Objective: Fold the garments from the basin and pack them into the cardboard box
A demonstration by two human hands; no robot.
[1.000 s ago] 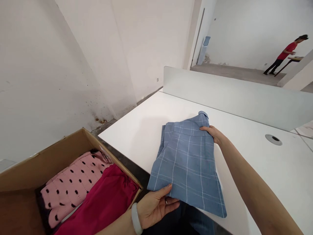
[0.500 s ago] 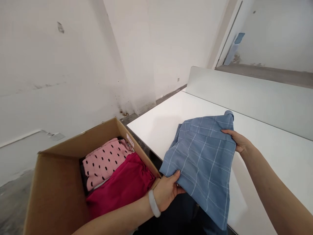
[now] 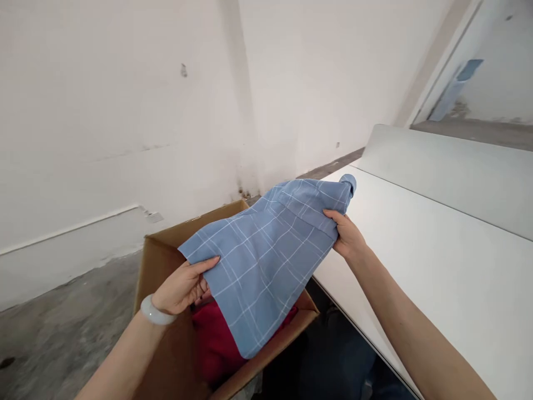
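Note:
A folded blue checked garment [image 3: 270,244] hangs over the open cardboard box [image 3: 158,266], stretched between both hands. My left hand [image 3: 185,286], with a pale bangle on its wrist, pinches the garment's left edge above the box. At the upper right end, near a rolled part of the cloth, my right hand [image 3: 345,233] grips the same garment. Dark red cloth [image 3: 216,344] lies in the box, partly covered by the blue one. Only a sliver of pink cloth shows beside my left fingers.
A white table [image 3: 437,266] stands on the right, with a pale upright panel [image 3: 449,172] along its far side. Behind are a white wall [image 3: 125,111] and grey floor [image 3: 83,322]. The box stands against the table's left edge.
Both hands have carried the blue garment left, from over the table to over the box. The view has turned left, and the garment now hides most of the box's contents.

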